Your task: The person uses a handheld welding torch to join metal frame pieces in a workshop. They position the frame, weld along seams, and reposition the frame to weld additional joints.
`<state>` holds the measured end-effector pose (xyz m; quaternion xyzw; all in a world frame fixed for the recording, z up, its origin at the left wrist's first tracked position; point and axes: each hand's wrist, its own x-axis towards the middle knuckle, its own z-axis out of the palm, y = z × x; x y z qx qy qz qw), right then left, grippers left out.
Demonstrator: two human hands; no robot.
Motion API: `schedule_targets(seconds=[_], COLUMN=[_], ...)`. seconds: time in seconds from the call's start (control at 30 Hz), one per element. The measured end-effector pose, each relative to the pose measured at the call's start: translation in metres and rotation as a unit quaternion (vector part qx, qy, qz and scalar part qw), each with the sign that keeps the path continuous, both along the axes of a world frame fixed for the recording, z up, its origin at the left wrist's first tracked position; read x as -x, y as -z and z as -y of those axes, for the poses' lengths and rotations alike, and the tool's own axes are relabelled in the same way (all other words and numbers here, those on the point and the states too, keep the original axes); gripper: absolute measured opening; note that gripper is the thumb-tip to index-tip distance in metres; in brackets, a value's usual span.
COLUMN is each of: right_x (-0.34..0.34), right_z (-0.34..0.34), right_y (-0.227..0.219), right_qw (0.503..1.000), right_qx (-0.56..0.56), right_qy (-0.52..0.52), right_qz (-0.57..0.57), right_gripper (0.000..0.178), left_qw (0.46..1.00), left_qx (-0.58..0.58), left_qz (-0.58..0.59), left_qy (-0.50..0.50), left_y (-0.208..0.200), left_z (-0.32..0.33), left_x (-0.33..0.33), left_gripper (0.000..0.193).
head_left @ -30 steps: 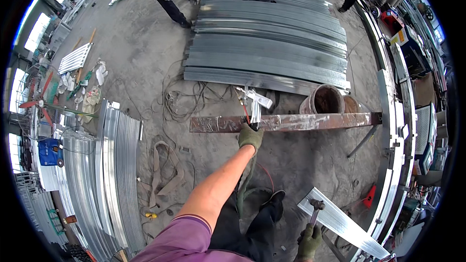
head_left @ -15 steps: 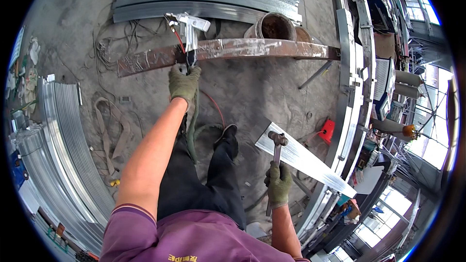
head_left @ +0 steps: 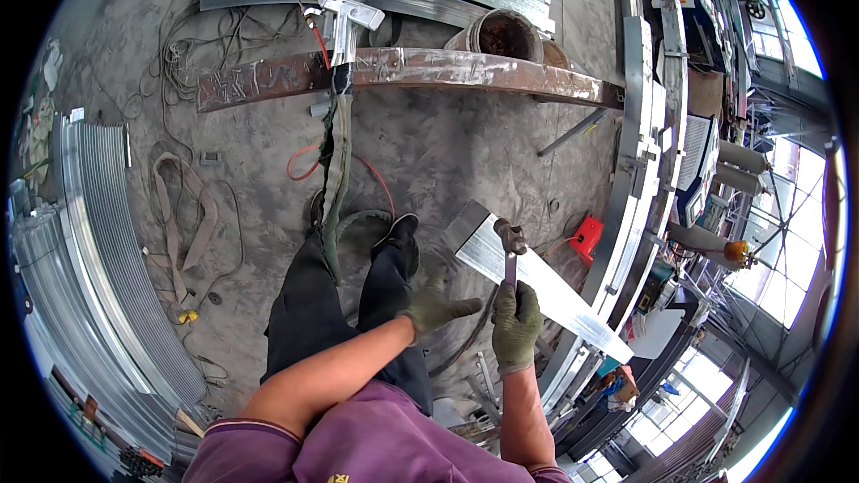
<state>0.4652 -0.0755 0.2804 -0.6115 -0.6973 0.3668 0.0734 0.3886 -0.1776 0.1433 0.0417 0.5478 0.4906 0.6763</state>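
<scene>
Right hand (head_left: 516,326) wrapped round hammer (head_left: 510,257), left hand (head_left: 436,309) loosely open, kinda blurry but looks empty; shiny metal strip (head_left: 557,295) behind hammer.

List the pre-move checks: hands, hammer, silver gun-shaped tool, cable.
1. Hammer gripped by its handle in the right hand: ok.
2. Left hand free: ok, it holds nothing.
3. Gloves on both hands: ok.
4. Silver gun-shaped tool out of hand: ok, it is at the rusty steel beam.
5. Sheathed cable clear of the legs: not ok, it runs down to one leg.
6. Tool switched off: cannot tell.
</scene>
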Motion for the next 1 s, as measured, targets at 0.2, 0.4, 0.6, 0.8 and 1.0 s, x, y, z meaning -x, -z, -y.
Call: schedule_targets(seconds=[0.2,0.4,0.6,0.8,1.0], right_x=[-0.008,-0.025,0.007,-0.016,0.007], right_z=[-0.018,-0.049,-0.049,-0.055,-0.053], right_y=[0.001,0.021,-0.036,0.007,-0.029], right_qw=[0.997,0.979,0.986,0.96,0.973], right_qx=[-0.05,-0.077,-0.032,-0.083,-0.107], right_qy=[-0.05,-0.174,-0.056,-0.234,-0.166], right_qz=[-0.007,0.074,-0.153,0.131,-0.123], right_gripper=[0.02,0.02,0.026,0.022,0.033], left_qw=[0.984,0.966,0.975,0.969,0.974], left_qx=[-0.02,-0.016,-0.026,-0.05,-0.02], left_qz=[0.153,0.205,0.155,0.146,0.15], left_qy=[-0.089,-0.154,-0.16,-0.192,-0.171], left_y=[0.008,0.0,0.006,0.01,0.004], left_z=[-0.054,-0.072,-0.073,-0.067,-0.076], left_x=[-0.032,-0.035,-0.043,-0.063,-0.047], left_gripper=[0.074,0.051,0.053,0.054,0.047])
